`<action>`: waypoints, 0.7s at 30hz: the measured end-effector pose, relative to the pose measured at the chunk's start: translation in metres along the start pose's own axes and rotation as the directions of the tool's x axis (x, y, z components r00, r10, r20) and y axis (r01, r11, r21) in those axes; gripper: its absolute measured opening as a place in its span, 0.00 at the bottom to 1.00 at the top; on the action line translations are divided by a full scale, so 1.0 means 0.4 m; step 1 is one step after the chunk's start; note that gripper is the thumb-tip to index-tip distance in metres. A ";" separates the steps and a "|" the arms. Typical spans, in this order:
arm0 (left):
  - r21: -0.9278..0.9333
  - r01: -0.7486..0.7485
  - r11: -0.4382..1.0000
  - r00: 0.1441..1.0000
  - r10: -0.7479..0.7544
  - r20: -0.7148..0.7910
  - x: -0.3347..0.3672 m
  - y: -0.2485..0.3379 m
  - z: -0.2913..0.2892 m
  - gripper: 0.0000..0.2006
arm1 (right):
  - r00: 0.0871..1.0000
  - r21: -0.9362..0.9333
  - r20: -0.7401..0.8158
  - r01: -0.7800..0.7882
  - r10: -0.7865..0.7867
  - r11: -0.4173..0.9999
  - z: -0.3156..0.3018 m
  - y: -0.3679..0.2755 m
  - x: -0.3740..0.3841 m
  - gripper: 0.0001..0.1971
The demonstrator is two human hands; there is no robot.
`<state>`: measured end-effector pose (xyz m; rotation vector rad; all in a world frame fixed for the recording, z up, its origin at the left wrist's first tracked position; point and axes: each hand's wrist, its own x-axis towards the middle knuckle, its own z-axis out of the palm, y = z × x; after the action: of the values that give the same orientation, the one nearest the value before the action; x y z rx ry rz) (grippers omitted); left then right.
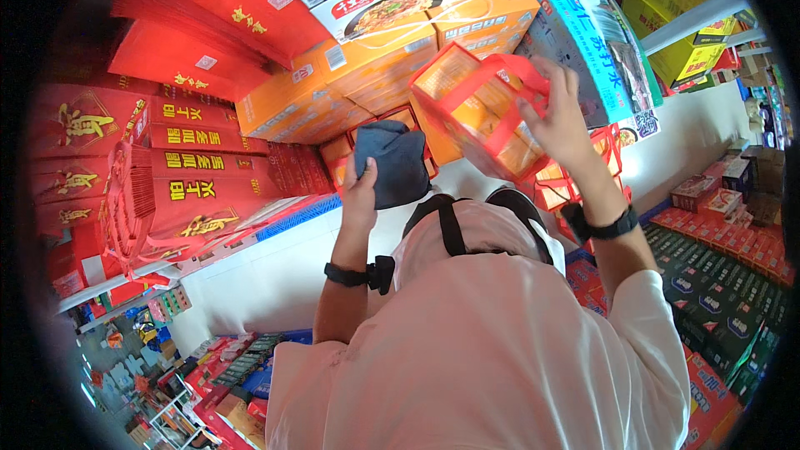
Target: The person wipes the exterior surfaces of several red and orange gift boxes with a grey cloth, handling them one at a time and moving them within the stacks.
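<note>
A crumpled dark grey cloth [392, 165] is gripped in my left hand [359, 193], its thumb pressed on the near edge. My right hand [560, 108] has its fingers curled at the red strap of a carrier bag [518, 168], which is tilted and raised in front of me. Through the bag's clear sides orange packs [477, 108] show. Behind the cloth stands a similar red-edged carrier [335, 152], partly hidden by it. More such carriers [553, 197] stand below my right forearm, beside my leg.
Stacked orange cartons [367, 71] rise straight ahead. Red gift bags and boxes [187, 162] line a shelf on the left. A blue-and-grey carton [587, 54] and yellow cartons [667, 8] stand at the far right. Dark green boxes [708, 271] lie by my right side, past the pale floor [679, 146].
</note>
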<state>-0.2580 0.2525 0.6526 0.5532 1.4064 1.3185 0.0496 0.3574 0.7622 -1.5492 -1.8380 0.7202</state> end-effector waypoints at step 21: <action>0.499 -0.623 0.603 0.782 0.476 0.402 0.008 0.114 0.385 0.19 | 0.992 0.430 0.056 0.080 -0.115 0.899 -0.313 0.203 -0.236 0.10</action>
<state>-0.1360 0.3305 0.7225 1.6604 1.5116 1.1744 0.2076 0.2795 0.7733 -1.1488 -1.6569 1.0690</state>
